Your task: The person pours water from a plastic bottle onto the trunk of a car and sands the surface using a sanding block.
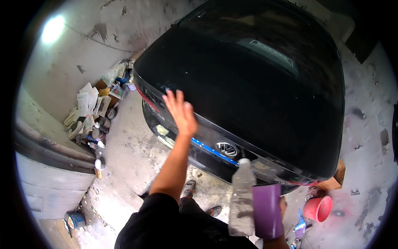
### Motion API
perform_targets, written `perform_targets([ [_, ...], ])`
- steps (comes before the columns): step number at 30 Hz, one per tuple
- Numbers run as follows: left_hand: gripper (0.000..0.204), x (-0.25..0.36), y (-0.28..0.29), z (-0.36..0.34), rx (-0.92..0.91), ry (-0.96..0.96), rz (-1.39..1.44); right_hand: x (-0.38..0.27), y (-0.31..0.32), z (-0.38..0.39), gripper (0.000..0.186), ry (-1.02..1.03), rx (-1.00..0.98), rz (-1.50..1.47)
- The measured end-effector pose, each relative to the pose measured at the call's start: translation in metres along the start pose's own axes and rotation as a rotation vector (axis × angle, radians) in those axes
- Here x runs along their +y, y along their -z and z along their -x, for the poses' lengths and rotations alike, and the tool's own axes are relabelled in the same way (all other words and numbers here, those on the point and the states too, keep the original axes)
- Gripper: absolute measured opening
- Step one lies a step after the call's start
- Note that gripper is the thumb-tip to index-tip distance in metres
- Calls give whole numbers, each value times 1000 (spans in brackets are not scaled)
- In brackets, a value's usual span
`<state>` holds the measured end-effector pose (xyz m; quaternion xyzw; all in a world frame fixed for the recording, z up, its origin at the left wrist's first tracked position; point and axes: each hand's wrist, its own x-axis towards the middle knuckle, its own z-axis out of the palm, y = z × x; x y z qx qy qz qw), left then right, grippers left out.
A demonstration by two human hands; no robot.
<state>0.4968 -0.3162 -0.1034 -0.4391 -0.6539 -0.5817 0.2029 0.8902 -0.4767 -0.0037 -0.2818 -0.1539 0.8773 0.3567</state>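
A black car (248,95) stands with its rear toward me. My left hand (181,114) reaches over the rear edge of its trunk lid, palm down with the fingers stretched out and nothing in it. Whether it touches the paint or hovers just above, I cannot tell. At lower right my right hand (282,207) is mostly hidden behind a smooth purple rectangular piece (266,211), its fingers curled at the far side. Against that piece a clear plastic bottle (243,199) with a white cap stands upright; what holds it is hidden.
Boxes, papers and cans (93,106) lie heaped along the left wall. A blue can (76,220) stands at lower left. On the right are a red bucket (318,208) and a cardboard box (335,178) beside the car. Blue tape (213,151) runs below the round badge.
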Motion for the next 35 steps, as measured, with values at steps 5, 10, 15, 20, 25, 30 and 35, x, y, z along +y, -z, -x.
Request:
perform_targets([
  [5,68,-129,12,-75,171,472,259,28,-79,-64,73,-119,-160,320],
  [10,65,-57,-5,-11,113,439,124,30,-96,-93,87,-170,-142,371],
  [15,75,54,-34,108,-31,535,-55,21,-106,-85,103,-218,-58,495],
  [20,71,-50,-23,54,169,770,97,20,-109,-78,107,-202,-12,575],
  [25,73,-101,-7,20,208,861,236,34,-88,-89,108,-263,-83,538],
  [30,73,18,-36,124,141,973,242,35,-114,-105,109,-255,-120,636],
  [35,77,-59,-19,48,285,1208,420,33,-111,-107,111,-248,-116,630],
])
